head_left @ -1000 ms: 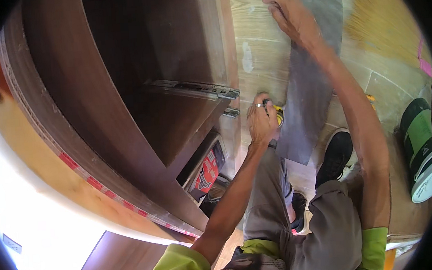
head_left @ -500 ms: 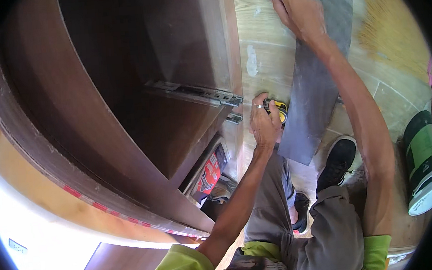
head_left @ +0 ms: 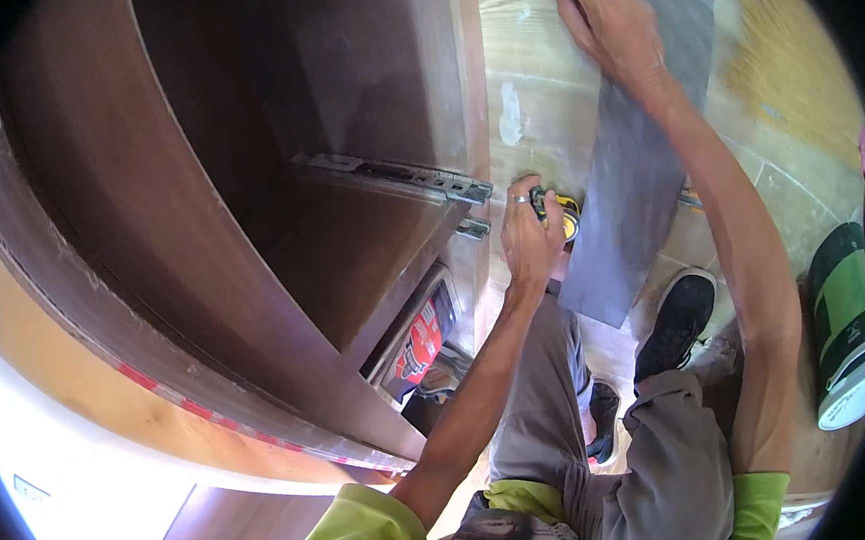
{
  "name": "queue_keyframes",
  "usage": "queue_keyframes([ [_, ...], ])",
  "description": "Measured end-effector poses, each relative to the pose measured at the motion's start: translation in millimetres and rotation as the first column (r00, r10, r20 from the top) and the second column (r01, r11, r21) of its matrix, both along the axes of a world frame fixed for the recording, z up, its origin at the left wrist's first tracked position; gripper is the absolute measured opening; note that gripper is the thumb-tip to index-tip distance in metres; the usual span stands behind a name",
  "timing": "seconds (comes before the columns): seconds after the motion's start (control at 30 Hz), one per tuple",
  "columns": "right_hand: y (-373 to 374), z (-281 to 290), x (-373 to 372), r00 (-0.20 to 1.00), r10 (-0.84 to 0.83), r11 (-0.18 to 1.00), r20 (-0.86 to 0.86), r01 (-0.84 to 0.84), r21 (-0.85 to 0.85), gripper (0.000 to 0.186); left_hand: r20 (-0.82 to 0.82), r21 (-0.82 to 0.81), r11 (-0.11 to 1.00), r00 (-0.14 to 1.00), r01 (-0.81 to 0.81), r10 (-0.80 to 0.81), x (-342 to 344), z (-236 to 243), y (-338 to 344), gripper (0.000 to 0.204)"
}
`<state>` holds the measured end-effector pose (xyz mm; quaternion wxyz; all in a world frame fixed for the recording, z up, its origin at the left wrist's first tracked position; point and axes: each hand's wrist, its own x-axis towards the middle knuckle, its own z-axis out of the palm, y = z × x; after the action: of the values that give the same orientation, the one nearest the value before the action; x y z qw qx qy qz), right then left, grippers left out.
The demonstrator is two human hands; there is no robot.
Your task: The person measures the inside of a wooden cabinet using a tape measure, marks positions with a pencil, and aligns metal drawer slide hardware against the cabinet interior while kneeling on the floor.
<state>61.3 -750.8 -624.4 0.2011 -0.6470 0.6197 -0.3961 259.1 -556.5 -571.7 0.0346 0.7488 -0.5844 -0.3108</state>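
Left hand [head_left: 533,241] grips tape measure [head_left: 570,218]; grey panel [head_left: 629,206] beside.

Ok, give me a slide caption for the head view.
Left hand holding a tape measure beside a grey board, right hand farther forward.

Head-worn fisheye — near overhead, down toward floor [head_left: 558,79]

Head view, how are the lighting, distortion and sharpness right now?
Head view: glare bleaches the lower left, while the cabinet interior sits dark; head view: edges bow toward the black rim; head view: the left hand and tape measure look fairly clear.
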Motion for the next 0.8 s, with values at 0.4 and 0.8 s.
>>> queue_keyframes([
  [0.4, -4.0, 1.0, -15.3, 0.963, 0.144, 0.989, 0.229, -0.147, -0.001, 0.022, 0.009, -0.141, 0.990, 1.000, 0.015, -0.014, -7.6, 10.7, 18.0, 0.040],
  [0.8, 121.3, 19.6, 45.9, 0.946, 0.257, 0.927, 0.195, -0.298, 0.226, 0.026, -0.309, -0.244, 0.900, 0.908, -0.362, 0.282, 11.0, 22.0, 78.6, 0.035],
])
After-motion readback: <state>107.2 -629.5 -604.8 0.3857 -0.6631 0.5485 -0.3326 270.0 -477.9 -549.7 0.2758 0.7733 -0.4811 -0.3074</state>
